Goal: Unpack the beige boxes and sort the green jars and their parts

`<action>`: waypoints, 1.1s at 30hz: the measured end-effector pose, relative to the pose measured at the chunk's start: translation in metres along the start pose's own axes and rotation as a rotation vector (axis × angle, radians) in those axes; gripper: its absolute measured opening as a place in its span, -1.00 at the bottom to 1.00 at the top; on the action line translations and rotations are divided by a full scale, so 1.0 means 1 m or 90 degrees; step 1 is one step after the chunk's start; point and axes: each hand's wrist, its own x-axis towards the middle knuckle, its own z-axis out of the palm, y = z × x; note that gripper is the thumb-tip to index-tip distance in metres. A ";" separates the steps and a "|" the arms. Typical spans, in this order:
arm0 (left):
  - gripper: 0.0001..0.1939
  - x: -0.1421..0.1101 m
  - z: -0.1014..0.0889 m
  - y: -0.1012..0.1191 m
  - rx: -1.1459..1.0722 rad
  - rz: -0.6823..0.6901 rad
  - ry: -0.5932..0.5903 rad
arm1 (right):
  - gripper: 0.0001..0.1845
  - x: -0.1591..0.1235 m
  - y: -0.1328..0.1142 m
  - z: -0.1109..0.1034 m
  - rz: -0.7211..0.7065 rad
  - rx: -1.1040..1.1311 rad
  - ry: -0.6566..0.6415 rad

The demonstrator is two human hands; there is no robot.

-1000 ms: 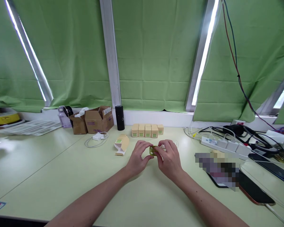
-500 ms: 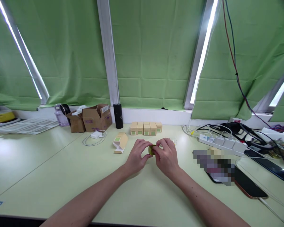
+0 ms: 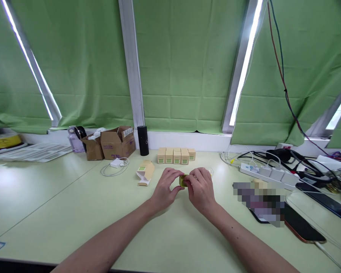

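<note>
A small, shiny olive-yellow object sits between my two hands above the table; fingers cover much of it, so its kind is unclear. My left hand pinches its left side between thumb and fingertips. From the right, the thumb and fingers of my right hand close on the same object and hide its right side. Beyond my left hand lies an opened cardboard carton with a pale inside and a green label. Further back stands a row of several small kraft boxes with green labels.
A black bottle and brown cardboard boxes stand at the back left, near a white charger with its cable. On the right lie a power strip, tangled cables and phones.
The view has shifted slightly, so the table items appear a little right and lower. Both hands stay on the olive-yellow object, with only a slight change in the fingers.
</note>
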 end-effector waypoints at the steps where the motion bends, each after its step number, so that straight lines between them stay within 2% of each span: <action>1: -0.59 0.000 0.000 0.000 -0.001 -0.002 0.000 | -0.78 0.000 0.000 0.000 0.000 0.001 0.001; 33: -0.59 -0.001 -0.002 -0.004 0.037 -0.014 0.018 | -0.77 -0.001 0.000 -0.003 -0.100 -0.077 -0.013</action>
